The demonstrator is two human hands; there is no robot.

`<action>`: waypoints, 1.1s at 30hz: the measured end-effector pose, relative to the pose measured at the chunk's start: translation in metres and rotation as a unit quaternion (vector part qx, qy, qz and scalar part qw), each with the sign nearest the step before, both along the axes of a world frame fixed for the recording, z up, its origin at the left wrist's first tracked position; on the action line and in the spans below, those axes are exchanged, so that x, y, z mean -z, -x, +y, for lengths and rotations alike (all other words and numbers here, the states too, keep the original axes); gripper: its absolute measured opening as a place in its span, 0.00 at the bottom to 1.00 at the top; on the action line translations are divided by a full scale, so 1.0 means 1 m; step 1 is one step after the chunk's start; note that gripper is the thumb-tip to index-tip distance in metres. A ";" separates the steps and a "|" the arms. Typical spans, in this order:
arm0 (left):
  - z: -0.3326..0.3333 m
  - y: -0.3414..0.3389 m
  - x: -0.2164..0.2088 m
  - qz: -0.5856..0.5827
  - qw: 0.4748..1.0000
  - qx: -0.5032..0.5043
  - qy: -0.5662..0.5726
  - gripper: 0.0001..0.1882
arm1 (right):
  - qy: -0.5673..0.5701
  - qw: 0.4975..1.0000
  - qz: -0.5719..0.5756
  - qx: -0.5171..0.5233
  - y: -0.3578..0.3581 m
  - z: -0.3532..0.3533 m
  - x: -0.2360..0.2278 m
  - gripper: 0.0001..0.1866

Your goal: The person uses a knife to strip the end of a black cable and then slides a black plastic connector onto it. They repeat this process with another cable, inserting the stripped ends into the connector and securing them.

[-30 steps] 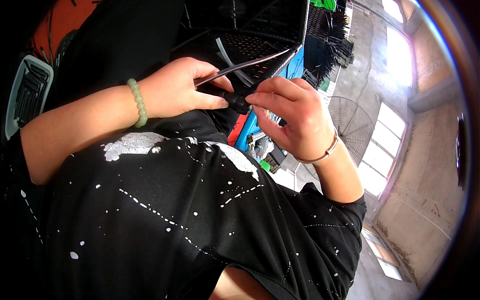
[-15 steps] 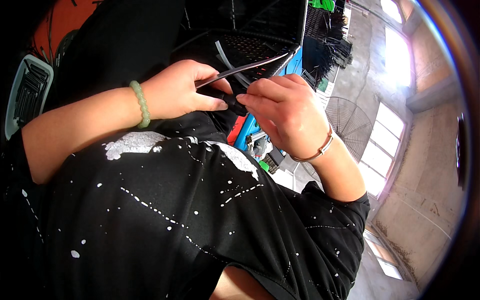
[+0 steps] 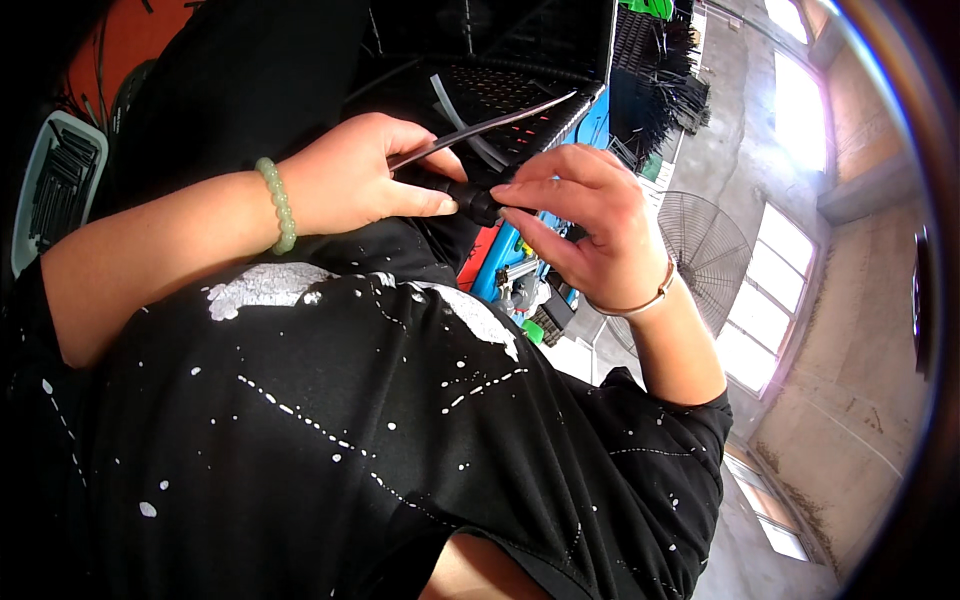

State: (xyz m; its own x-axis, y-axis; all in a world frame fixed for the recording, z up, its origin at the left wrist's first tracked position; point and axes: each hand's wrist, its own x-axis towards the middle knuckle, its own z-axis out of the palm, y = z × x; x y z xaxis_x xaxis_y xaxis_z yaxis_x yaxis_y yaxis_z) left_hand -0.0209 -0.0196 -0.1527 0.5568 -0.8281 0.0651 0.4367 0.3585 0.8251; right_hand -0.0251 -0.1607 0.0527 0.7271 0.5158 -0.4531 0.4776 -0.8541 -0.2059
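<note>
My left hand (image 3: 345, 180), below a green bead bracelet (image 3: 275, 205), is closed round a small black part (image 3: 478, 204) with a rounded, ringed end. Thumb and fingers press it from both sides, and most of it is hidden in the grip. A long flat dark strip (image 3: 510, 120) also sticks out of this hand, slanting up to the right. From the right, my right hand (image 3: 600, 225) pinches the tip of the same black part between thumb and index finger. Behind the dark strip lies a paler grey strip (image 3: 448, 102).
A black perforated crate (image 3: 520, 80) stands just beyond my hands, against a blue edge (image 3: 595, 122). Black bristly bundles (image 3: 665, 90) are past it. At the left, a pale tray (image 3: 25, 225) holds black strips. A large fan (image 3: 705, 250) stands on the right.
My right hand's thumb and fingers have spread slightly and shifted, so the black part's rounded end shows more. The left hand has barely moved; the dark strip's free end has risen slightly.
</note>
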 end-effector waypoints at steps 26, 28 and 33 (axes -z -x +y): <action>-0.001 0.004 0.003 -0.003 1.000 -0.022 0.004 0.16 | 0.051 0.996 0.034 -0.072 -0.012 0.010 -0.002 0.09; 0.003 0.000 -0.002 -0.006 1.000 -0.005 -0.009 0.16 | 0.027 0.999 0.025 -0.039 -0.007 0.006 -0.003 0.10; 0.001 0.000 -0.001 0.009 1.000 0.000 0.001 0.16 | 0.022 1.000 -0.003 0.005 0.004 0.004 0.000 0.10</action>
State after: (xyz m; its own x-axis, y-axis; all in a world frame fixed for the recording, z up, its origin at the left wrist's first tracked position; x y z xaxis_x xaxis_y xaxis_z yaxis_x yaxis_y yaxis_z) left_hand -0.0213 -0.0183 -0.1515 0.5578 -0.8280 0.0569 0.4513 0.3602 0.8164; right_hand -0.0290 -0.1567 0.0530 0.7347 0.4879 -0.4713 0.4701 -0.8671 -0.1647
